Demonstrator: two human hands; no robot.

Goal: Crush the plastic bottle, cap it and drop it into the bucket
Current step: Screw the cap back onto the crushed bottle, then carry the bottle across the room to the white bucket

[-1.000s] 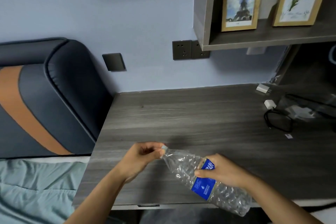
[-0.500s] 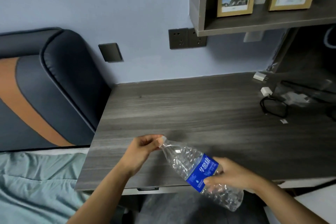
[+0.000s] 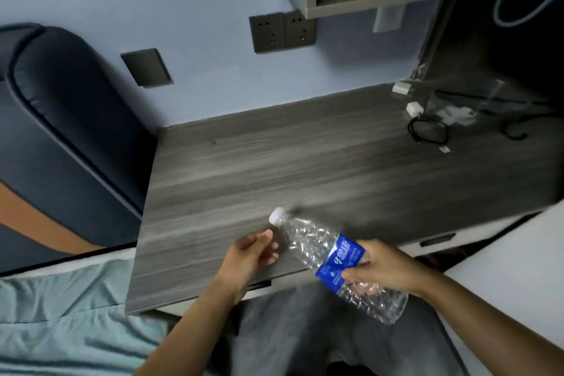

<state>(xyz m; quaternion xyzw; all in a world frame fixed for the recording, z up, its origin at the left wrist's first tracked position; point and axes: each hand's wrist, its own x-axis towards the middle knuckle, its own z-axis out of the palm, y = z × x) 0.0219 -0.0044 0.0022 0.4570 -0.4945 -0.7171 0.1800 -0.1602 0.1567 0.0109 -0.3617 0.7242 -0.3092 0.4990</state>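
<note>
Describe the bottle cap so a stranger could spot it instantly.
Start at the grey wood desk and go to its near edge, where the right hand holds a crumpled clear bottle. The cap tops its upper-left end: small, white, opaque, unlike the transparent plastic.

A grey wood-grain desk (image 3: 274,168) is stretching across the scene. At its far right, two white chargers (image 3: 413,108) and a coiled black cable (image 3: 427,131) are lying near a small white scrap (image 3: 444,149).

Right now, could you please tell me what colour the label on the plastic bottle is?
The label is blue with white lettering, seen clearly in the head view.
</note>
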